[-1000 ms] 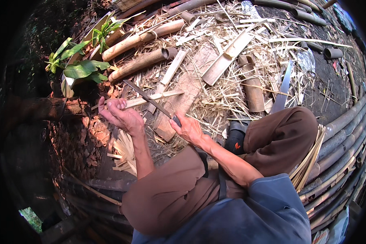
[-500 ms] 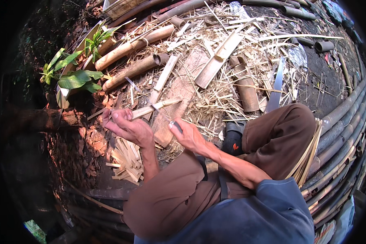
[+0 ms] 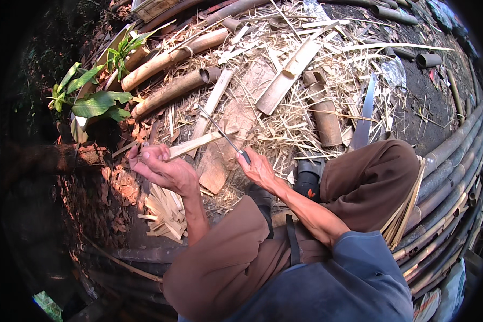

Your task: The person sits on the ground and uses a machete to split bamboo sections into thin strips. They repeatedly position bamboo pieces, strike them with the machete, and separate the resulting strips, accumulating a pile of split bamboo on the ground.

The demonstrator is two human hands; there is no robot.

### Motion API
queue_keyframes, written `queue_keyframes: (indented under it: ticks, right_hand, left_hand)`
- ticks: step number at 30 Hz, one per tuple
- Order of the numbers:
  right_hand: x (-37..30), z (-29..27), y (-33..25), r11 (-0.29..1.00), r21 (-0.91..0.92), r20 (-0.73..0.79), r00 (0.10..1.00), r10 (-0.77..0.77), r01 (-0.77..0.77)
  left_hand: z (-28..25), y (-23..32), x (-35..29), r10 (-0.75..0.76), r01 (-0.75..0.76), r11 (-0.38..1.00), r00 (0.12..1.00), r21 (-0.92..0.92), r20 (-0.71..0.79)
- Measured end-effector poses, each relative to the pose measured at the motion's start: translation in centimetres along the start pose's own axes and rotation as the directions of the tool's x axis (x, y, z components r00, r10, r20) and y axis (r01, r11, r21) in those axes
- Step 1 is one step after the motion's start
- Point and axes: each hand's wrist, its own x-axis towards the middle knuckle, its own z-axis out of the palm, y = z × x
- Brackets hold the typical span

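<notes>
My left hand (image 3: 165, 169) is closed on one end of a pale split bamboo strip (image 3: 198, 143), which points away to the right over a wooden board (image 3: 213, 176). Wrapped around a dark handle, my right hand (image 3: 257, 167) holds a long-bladed knife (image 3: 220, 127). Its thin blade slants up and to the left, crossing over the strip near the strip's far end. Whether the blade touches the strip I cannot tell. Below my left hand lies a pile of short bamboo pieces (image 3: 166, 210).
A hand saw (image 3: 365, 112) stands among shavings (image 3: 287, 131) beyond my bent right knee. Split and whole bamboo lengths (image 3: 172, 60) lie at the far left near a leafy plant (image 3: 99, 103). Long bamboo poles (image 3: 445, 177) are stacked along the right side.
My right hand has moved slightly right, and the knife has swung so its blade shows at full length, pointing up-left. My left hand still holds the strip, shifted slightly left.
</notes>
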Motion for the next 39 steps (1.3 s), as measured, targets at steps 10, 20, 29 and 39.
queue_keyframes:
  ticks: [10,20,29,39]
  right_hand:
    - [0.5,-0.9,3.3,0.989,-0.06,0.023,0.99,0.139,-0.138]
    - [-1.1,-0.2,-4.5,0.992,0.054,0.07,0.991,-0.114,0.111]
    - [0.4,-1.5,1.7,0.996,-0.027,0.124,0.989,0.083,-0.08]
    - [-1.7,0.5,3.2,0.997,-0.009,0.029,0.997,0.078,-0.078]
  left_hand:
    - [-0.3,-0.1,1.3,-0.019,0.023,0.998,0.998,0.061,-0.051]
    - [0.0,-0.1,0.7,0.078,-0.071,0.992,0.995,0.105,-0.062]
    - [-0.2,-0.4,0.4,0.128,-0.123,0.988,0.991,0.094,-0.048]
    - [0.1,-0.2,1.2,0.116,-0.11,0.989,0.992,0.1,-0.056]
